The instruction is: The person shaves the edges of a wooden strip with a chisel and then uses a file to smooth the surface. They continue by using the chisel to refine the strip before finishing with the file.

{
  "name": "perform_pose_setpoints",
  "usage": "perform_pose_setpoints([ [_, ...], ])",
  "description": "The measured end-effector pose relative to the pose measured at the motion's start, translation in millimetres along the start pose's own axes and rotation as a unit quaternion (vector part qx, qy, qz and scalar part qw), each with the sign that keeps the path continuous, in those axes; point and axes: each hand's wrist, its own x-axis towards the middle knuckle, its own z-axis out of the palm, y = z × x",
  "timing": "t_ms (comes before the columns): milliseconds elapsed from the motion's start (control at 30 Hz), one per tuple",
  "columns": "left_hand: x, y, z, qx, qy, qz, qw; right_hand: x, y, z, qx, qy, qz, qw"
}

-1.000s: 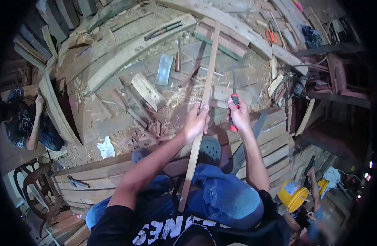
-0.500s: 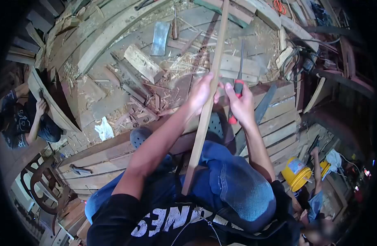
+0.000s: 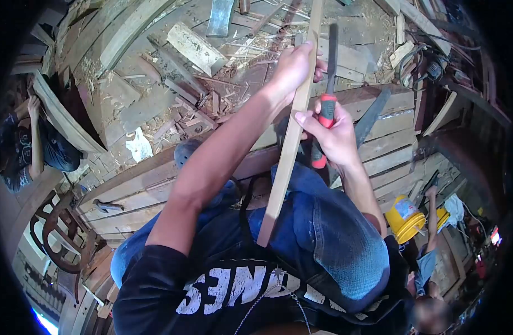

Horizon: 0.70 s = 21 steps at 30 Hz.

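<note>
A long, pale wooden strip point(image 3: 287, 162) slants up from my lap and past the top edge of the view. My left hand point(image 3: 294, 70) grips it at its upper part, fingers wrapped round. Lower down on the other side, my right hand point(image 3: 339, 133) holds a file point(image 3: 332, 64) by its red and black handle. The file's dark flat blade points upward beside the strip, apart from it. My right thumb touches the strip's edge; the other right fingers are partly hidden behind the handle and the strip.
Wood shavings and offcuts surround a pale wooden block point(image 3: 195, 49) and a metal plate point(image 3: 218, 19). A dark blade-like piece point(image 3: 373, 114) lies right, pliers point(image 3: 108, 206) left. At left a person holds a curved board point(image 3: 64, 111); a yellow bucket point(image 3: 404, 220) stands near another person.
My left hand has slid higher along the strip. My right hand has come closer, its thumb now on the strip, and the file has turned to show its broad face. The view has shifted.
</note>
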Motion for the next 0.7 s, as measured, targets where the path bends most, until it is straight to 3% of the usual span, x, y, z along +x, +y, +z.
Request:
perform_pose_setpoints([
  [67,-5.7,-2.5,0.5,0.027,0.011,-0.003,1.000,2.6,3.9,-1.5,-0.024,0.006,-0.057,0.998],
  [133,-19.6,2.0,0.1,0.096,-0.024,-0.019,0.995,-1.6,-6.7,4.5,-0.025,0.029,-0.045,0.998],
  [233,-67.1,-1.8,-26.6,0.338,-0.108,-0.025,0.934,-1.9,-8.7,3.8,-0.089,0.044,-0.091,0.991],
  [300,-118.7,0.3,-42.8,0.389,-0.171,0.048,0.904,-1.0,-15.1,7.3,-0.167,0.055,-0.115,0.978],
  [333,-136.1,-5.9,-57.8,0.353,-0.210,-0.079,0.908,0.1,-16.2,8.8,-0.165,0.059,-0.108,0.979],
  [367,-157.0,7.8,-58.9,0.310,-0.253,-0.151,0.904,0.8,-16.3,10.4,-0.190,0.058,-0.119,0.973],
  [500,-193.8,15.8,-63.1,0.237,-0.273,-0.163,0.918,4.3,-24.1,27.9,-0.241,0.063,-0.147,0.957],
  [600,-195.2,6.8,-67.8,0.147,-0.224,-0.148,0.952,4.3,-23.4,36.9,-0.257,0.050,-0.177,0.949],
  [700,-190.4,12.0,-67.8,0.157,-0.235,-0.129,0.951,-19.6,-40.3,43.3,-0.211,0.047,-0.092,0.972],
])
